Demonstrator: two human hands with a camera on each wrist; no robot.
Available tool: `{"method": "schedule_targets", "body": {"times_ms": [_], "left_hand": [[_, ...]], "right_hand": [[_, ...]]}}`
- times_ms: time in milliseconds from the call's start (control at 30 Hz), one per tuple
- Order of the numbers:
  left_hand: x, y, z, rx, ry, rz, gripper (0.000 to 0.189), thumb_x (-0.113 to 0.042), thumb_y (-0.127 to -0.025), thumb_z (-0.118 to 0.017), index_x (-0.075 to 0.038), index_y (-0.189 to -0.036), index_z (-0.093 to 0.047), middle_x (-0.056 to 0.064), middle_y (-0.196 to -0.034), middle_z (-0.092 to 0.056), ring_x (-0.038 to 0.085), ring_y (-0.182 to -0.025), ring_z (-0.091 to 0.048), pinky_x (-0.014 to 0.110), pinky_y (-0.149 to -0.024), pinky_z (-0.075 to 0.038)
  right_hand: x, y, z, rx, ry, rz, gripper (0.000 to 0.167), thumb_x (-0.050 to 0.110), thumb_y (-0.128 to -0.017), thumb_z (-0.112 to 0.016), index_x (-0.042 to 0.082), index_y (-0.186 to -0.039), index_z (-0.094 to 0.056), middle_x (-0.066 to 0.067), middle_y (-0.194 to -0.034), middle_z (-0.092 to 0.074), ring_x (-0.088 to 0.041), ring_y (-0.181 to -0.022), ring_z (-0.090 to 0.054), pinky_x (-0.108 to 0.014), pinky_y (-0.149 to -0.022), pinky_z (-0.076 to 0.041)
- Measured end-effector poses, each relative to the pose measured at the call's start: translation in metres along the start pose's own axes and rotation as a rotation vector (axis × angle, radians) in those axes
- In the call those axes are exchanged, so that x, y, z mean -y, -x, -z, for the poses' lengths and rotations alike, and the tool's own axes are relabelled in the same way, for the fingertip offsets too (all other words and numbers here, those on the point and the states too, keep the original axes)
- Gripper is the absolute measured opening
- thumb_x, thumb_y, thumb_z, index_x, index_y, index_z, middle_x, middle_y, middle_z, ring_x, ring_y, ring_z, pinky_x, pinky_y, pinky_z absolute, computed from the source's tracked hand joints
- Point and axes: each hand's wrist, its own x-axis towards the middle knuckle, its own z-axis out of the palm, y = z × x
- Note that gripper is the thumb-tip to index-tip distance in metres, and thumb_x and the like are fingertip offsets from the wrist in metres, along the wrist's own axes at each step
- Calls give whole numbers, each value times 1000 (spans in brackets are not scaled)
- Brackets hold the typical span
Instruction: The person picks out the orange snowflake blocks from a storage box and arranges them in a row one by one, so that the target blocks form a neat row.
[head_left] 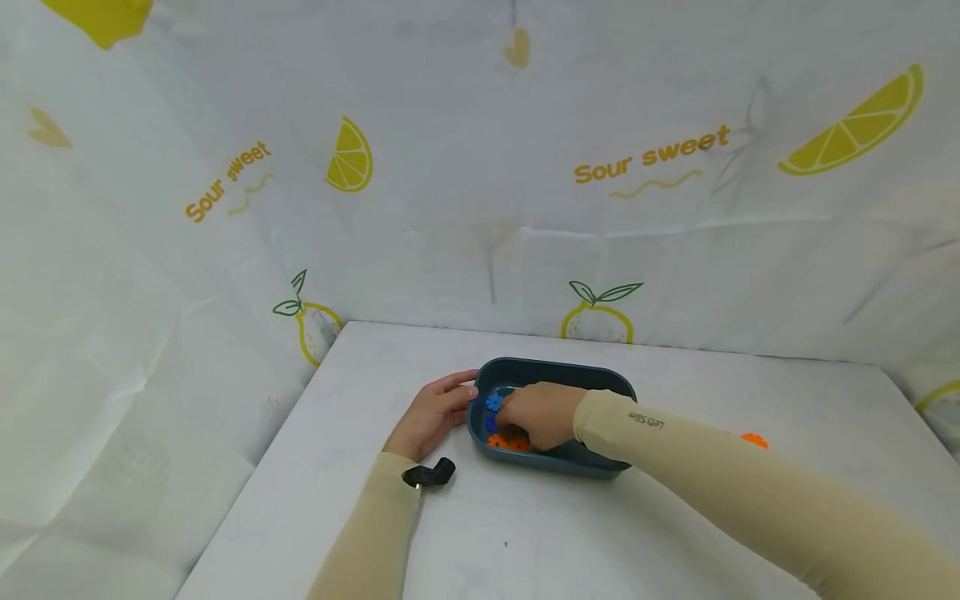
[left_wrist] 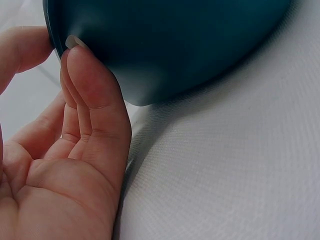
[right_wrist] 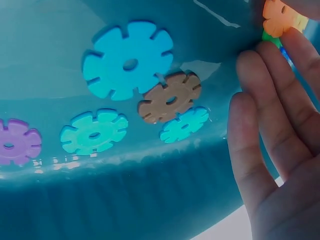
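Right hand (right_wrist: 280,130) pinches orange disc (right_wrist: 276,19); 5 notched discs (right_wrist: 107,65) in teal container (right_wrist: 45,65).

- Passage lies over the far rim of the bin (head_left: 577,372).
- The left hand (head_left: 431,415) blocks its left end.
- The right sleeve (head_left: 712,467) crosses its near right side.

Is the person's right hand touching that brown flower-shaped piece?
Apart: the right wrist view shows bare bin surface between the right hand and the brown piece.
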Motion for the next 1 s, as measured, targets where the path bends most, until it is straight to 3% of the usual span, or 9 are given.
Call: {"method": "schedule_targets", "body": {"times_ms": [167, 300, 500, 767, 1000], "left_hand": [[-1, 1, -1, 2, 3, -6, 47, -18, -105, -71, -10, -151, -62, 7, -119, -79, 18, -113, -71, 30, -98, -60], [-1, 1, -2, 2, -7, -7, 48, -19, -104, -71, -11, -151, -62, 7, -118, -79, 18, -113, -72, 31, -98, -60], [1, 1, 1, -12, -39, 11, 51, -24, -103, -74, -14, -152, -62, 9, -123, -77, 19, -115, -70, 31, -100, -60], [0, 1, 1, -18, -48, 33, 54, -27, -102, -75, -15, -153, -61, 12, -135, -74, 19, -120, -69, 32, -104, -59], [1, 1, 1, -17, -45, 26, 55, -29, -102, -76, -14, -153, -60, 10, -136, -74, 20, -121, -69, 32, -105, -58]], "right_hand": [[-3, 1, 3, -12, -43, -45, 28, 21, -89, -90, 24, -116, -79, 15, -95, -70, -10, -88, -60, -32, -95, -61], [-10, 3, 4, -30, -116, -46, 27, 27, -89, -91, 25, -112, -79, 16, -97, -70, -7, -88, -61, -28, -90, -59], [-18, 10, 10, -89, -260, -42, 24, 22, -89, -88, 23, -110, -75, 13, -99, -70, -10, -89, -63, -27, -85, -57], [-29, 25, 18, -208, -429, -90, 26, 21, -92, -82, 27, -115, -73, 13, -105, -70, -16, -100, -66, -31, -91, -57], [-40, 41, 22, -313, -534, -124, 28, 18, -93, -81, 25, -119, -77, 11, -107, -73, -13, -96, -68, -29, -91, -59]]}}
